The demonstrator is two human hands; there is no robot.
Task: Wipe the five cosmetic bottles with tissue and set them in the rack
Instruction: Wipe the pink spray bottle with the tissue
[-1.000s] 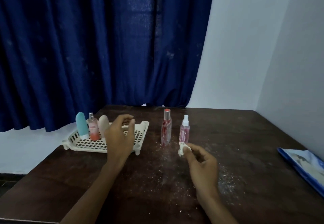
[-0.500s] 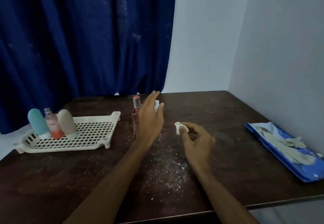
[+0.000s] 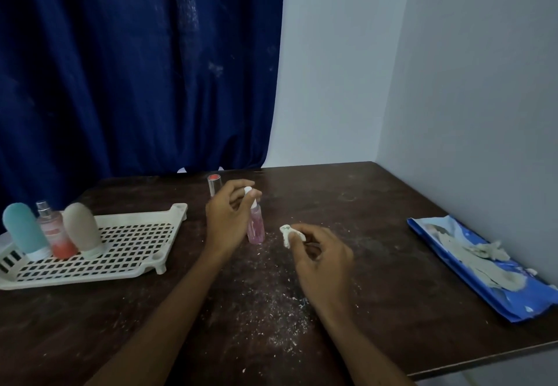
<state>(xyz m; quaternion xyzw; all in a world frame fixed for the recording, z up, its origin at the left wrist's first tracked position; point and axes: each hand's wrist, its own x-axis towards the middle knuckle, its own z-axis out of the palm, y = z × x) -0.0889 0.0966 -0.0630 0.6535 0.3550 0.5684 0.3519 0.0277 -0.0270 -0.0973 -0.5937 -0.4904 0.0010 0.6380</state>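
Observation:
My left hand grips the white-capped top of a small pink spray bottle that stands on the dark table. Behind the hand a tall clear bottle with a red cap shows only its top. My right hand pinches a crumpled white tissue just right of the pink bottle. At the left, the white plastic rack holds a teal bottle, a clear spray bottle with orange liquid and a beige bottle, all upright at its left end.
A blue tissue pack with torn tissues on it lies at the table's right edge by the wall. White crumbs are scattered over the table in front of my hands. A blue curtain hangs behind the table.
My left hand left the rack, moved right to the two standing bottles and closed on the pink spray bottle's top. The view swung right. The right hand kept the tissue.

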